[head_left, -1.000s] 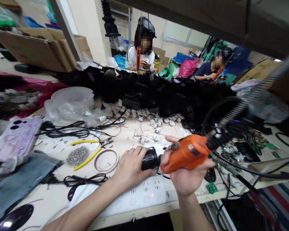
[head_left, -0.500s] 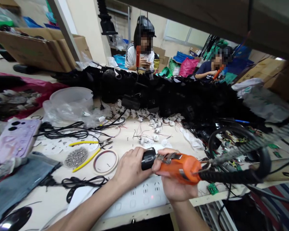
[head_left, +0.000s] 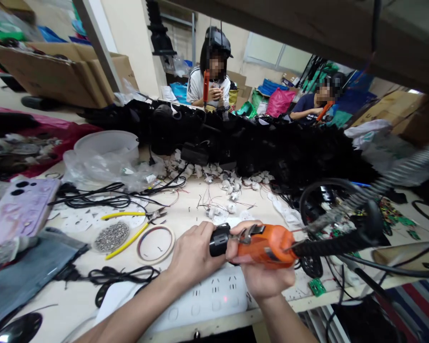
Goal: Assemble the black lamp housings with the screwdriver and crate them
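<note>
My right hand (head_left: 268, 281) is wrapped around an orange electric screwdriver (head_left: 270, 245), which lies nearly level with its corded end to the right. At its front is a black, ribbed cylindrical part (head_left: 219, 239), gripped by my left hand (head_left: 193, 250). Whether that part belongs to the screwdriver or is separate, I cannot tell. The tip is hidden. Below both hands lies a white power strip (head_left: 203, 297) with a red light lit. Left of my left hand are a roll of tape (head_left: 156, 245), yellow-handled cutters (head_left: 128, 243) and a dish of small screws (head_left: 111, 237).
Small white motors with wires (head_left: 232, 186) lie before a heap of black parts (head_left: 264, 143). A coiled cable and spring (head_left: 343, 209) hang on the right near green circuit boards (head_left: 317, 287). A phone (head_left: 21, 205) lies left. Two people sit opposite.
Both hands keep their grip on the screwdriver and the black part, almost in place. The cable and spring at right have swung slightly left. The view has shifted a little.
</note>
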The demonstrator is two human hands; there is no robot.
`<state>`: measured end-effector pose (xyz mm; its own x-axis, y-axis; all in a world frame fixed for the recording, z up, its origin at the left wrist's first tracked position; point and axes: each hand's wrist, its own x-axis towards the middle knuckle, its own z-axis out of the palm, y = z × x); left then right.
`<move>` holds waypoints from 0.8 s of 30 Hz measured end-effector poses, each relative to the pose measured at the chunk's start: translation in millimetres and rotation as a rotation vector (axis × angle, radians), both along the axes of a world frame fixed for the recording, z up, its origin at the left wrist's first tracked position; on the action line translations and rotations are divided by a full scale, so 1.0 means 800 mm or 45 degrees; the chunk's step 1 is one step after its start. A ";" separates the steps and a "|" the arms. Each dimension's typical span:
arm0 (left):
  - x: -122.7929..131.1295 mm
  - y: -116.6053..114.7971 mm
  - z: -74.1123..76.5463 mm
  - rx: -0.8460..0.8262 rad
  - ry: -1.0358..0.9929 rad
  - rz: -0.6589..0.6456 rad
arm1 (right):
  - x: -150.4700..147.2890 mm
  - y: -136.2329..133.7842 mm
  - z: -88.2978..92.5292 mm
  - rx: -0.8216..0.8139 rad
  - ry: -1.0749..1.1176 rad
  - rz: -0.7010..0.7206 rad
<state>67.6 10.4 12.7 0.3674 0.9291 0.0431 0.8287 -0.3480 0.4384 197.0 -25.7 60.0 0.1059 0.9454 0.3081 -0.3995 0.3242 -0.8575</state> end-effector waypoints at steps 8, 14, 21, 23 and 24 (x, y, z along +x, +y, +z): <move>-0.002 0.001 -0.003 -0.103 0.001 0.027 | -0.001 0.039 0.009 0.041 0.095 -0.115; -0.002 0.003 -0.005 -0.113 -0.043 0.005 | -0.020 0.064 -0.021 -0.030 0.111 -0.164; -0.007 0.006 -0.015 -0.065 -0.119 -0.034 | -0.026 0.075 -0.014 -0.051 0.060 -0.133; -0.006 0.005 -0.016 -0.045 -0.145 -0.042 | -0.026 0.075 -0.011 -0.062 0.132 -0.197; -0.006 0.004 -0.016 -0.039 -0.153 -0.043 | -0.025 0.074 -0.010 -0.054 0.163 -0.219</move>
<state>62.8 13.6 0.0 0.3921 0.9179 0.0609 0.7575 -0.3597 0.5447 177.1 33.7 52.2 0.3026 0.9219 0.2420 -0.4476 0.3617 -0.8178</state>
